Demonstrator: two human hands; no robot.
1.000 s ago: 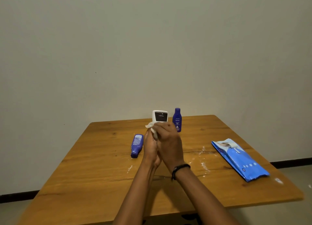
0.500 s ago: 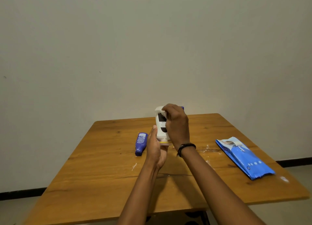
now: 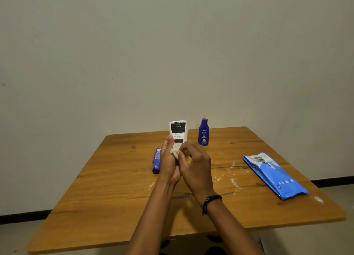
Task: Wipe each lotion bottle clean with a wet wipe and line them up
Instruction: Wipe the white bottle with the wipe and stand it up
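Note:
A white lotion tube [image 3: 178, 130] with a black label stands upright between my hands, its lower end hidden by them. My left hand [image 3: 168, 160] grips that lower end, fingers stretched up along its side. My right hand [image 3: 195, 164] pinches a crumpled white wet wipe [image 3: 175, 149] against the tube's lower part. Just right of the tube, a dark blue lotion bottle [image 3: 203, 132] stands upright near the table's far edge. A second blue bottle [image 3: 156, 160] lies on its side on the table, directly left of my left hand.
A blue pack of wet wipes [image 3: 275, 175] lies flat on the right side of the wooden table [image 3: 107, 193]. White smears [image 3: 232, 180] mark the tabletop right of my hands. A plain wall rises directly behind the table.
My right hand has slid with the wipe from the tube's top down to its lower part. The tube's top and the upright blue bottle behind it are uncovered again.

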